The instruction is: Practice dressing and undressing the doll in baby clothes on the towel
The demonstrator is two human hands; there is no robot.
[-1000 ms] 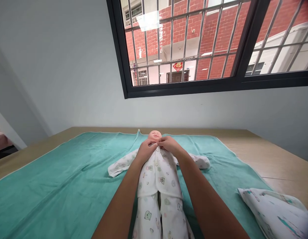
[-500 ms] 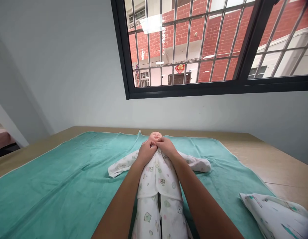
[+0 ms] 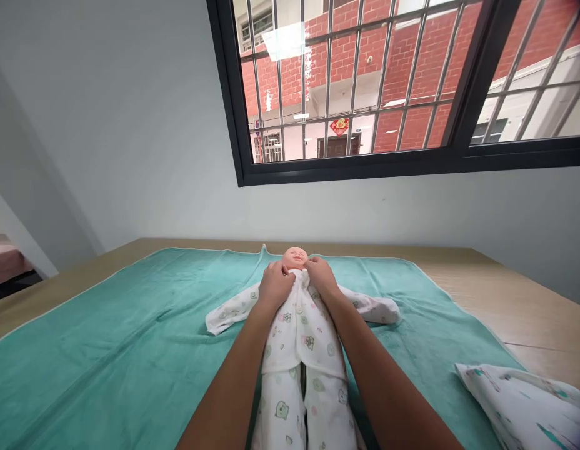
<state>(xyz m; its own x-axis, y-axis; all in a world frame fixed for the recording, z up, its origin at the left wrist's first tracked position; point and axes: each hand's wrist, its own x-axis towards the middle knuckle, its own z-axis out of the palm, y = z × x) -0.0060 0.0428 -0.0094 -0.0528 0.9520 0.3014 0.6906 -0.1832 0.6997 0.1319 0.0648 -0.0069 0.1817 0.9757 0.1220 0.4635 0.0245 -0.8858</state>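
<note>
A baby doll (image 3: 295, 256) lies on its back, head away from me, on a teal blanket (image 3: 130, 325). It wears a white baby top (image 3: 290, 340) printed with small animals and leaves, sleeves spread to both sides, over matching white pants (image 3: 281, 409). At the left of the neckline, my left hand (image 3: 275, 284) is closed on the top's collar. My right hand (image 3: 320, 275) pinches the collar's other side, just below the doll's chin. The fingertips of both hands are partly hidden.
A folded white printed cloth (image 3: 529, 403) lies at the lower right on the blanket's edge. Under the blanket is a wooden surface (image 3: 519, 300), bordered by a grey wall (image 3: 177, 200) with a barred, dark-framed window (image 3: 346, 172) above. Something pink (image 3: 9, 259) shows at far left.
My right hand has moved slightly right, away from my left hand, so the gap between them is wider and more of the doll's chin and collar shows. My left hand stays by the neckline.
</note>
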